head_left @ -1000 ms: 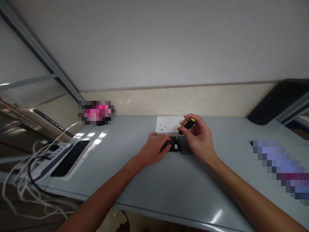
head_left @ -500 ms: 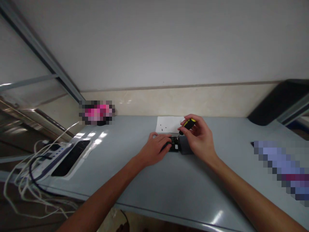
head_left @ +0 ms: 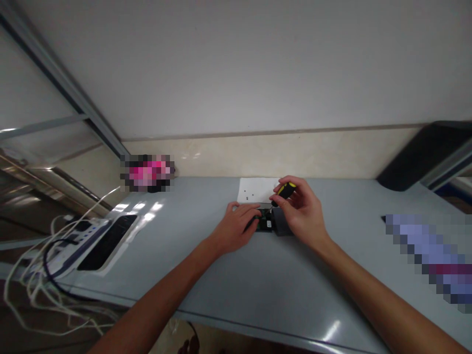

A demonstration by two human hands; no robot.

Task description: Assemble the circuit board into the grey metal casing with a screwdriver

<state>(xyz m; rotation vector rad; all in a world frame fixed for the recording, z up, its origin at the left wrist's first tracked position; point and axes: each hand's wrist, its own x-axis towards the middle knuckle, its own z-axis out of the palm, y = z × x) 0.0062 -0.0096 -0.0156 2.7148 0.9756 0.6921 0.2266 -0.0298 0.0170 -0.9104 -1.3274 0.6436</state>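
Note:
On the grey table lies an opened electronic device (head_left: 266, 225), with a dark body, a bit of green circuit board and a small white label showing. My left hand (head_left: 236, 230) is closed over its left end, fingers gripping it and covering that side. In my right hand (head_left: 305, 212) is a black and yellow screwdriver (head_left: 286, 190), tilted, its tip down at the board's upper edge. A dark grey flat part (head_left: 281, 224) is at the device's right end, partly behind my right hand. Just behind lies a white sheet of paper (head_left: 258, 186) with several tiny dark pieces, probably screws.
At the left are a black phone (head_left: 107, 242), a white power strip (head_left: 79, 246) and tangled white cables (head_left: 35, 290). A blurred pink object (head_left: 149, 172) stands at the back left. To the right are a blurred bluish item (head_left: 424, 250) and a dark slanted object (head_left: 420, 157).
My right hand and the screwdriver have shifted very slightly left and down. The left hand keeps its hold on the device.

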